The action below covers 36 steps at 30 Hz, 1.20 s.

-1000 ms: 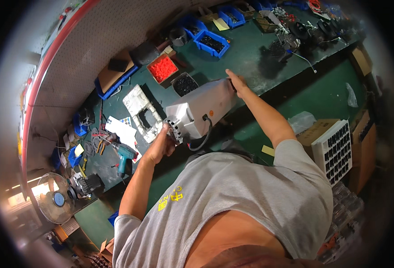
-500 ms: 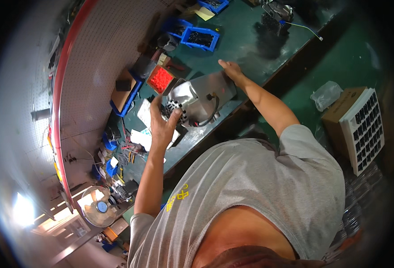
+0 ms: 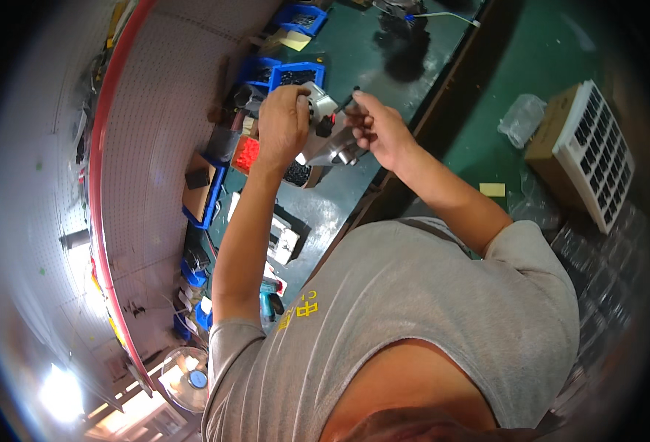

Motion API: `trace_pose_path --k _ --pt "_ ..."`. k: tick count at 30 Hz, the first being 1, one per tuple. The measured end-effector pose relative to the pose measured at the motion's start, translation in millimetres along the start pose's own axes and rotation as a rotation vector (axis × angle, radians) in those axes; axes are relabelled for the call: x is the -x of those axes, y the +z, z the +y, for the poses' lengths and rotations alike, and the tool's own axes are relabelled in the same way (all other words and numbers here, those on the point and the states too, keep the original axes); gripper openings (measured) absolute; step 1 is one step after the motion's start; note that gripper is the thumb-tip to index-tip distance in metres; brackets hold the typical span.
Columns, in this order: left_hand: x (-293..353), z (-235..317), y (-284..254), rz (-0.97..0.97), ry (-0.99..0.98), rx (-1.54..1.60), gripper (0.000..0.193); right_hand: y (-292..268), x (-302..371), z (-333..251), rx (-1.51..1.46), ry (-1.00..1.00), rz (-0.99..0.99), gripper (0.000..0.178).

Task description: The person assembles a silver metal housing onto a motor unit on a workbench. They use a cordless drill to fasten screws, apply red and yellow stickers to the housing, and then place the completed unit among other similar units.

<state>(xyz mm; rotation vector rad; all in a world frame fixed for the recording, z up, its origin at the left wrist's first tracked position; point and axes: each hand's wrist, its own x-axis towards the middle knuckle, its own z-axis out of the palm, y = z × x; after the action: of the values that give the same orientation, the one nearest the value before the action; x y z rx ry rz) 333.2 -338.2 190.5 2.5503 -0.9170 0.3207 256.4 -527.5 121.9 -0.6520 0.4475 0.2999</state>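
Observation:
A silver metal housing [image 3: 337,140] with a dark slotted end and a red-and-black fitting [image 3: 326,125] is tilted above the green bench. My left hand [image 3: 282,127] is closed round its slotted end, fingers curled over the far side. At the near right of the housing, my right hand [image 3: 382,134] pinches a short black cable [image 3: 347,100] between thumb and forefinger, its other fingers curled in. Part of the housing is hidden behind my hands. Just below it sits an open box of small black parts [image 3: 297,174], with a box of red pieces [image 3: 246,155] to the left.
Blue bins [image 3: 295,68] of dark parts stand beyond my hands. A white frame-like part [image 3: 285,243] and a teal power tool [image 3: 267,300] lie nearer me. Right of the bench edge are a clear plastic bag [image 3: 522,119] and a carton [image 3: 549,136] with a white tray [image 3: 597,155].
The housing has been turned and moved farther along the bench, uncovering the black parts box. My left hand has shifted over its slotted end; my right hand has come in to the cable.

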Motion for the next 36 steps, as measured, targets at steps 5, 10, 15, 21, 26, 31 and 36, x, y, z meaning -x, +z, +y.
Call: trace_pose_path --k 5,10,15,21,26,31,36 --pt "5.0 -4.4 4.9 0.050 0.058 0.007 0.022 1.3 22.1 1.7 -0.187 -0.032 -0.159 0.021" --pt "6.7 -4.7 8.1 0.012 -0.010 -0.076 0.029 -2.5 25.7 15.6 -0.162 -0.137 -0.260 0.028" --pt "7.7 -6.7 13.7 0.031 -0.006 -0.078 0.028 -8.5 17.4 25.6 -0.142 -0.174 -0.305 0.024" --pt "10.3 -8.1 13.1 0.075 -0.006 -0.065 0.028 -25.3 32.1 42.7 -0.299 -0.231 -0.305 0.021" --pt "8.5 -9.8 15.0 0.012 -0.050 -0.077 0.033 -81.2 37.1 97.8 -0.028 -0.259 -0.336 0.019" --pt "8.8 -9.3 17.7 0.057 -0.018 -0.095 0.029 -89.8 21.3 148.9 0.349 -0.287 -0.093 0.020" --pt "8.8 -10.8 18.8 0.039 -0.024 -0.101 0.032 -77.5 9.1 164.7 0.355 -0.324 0.027 0.021"
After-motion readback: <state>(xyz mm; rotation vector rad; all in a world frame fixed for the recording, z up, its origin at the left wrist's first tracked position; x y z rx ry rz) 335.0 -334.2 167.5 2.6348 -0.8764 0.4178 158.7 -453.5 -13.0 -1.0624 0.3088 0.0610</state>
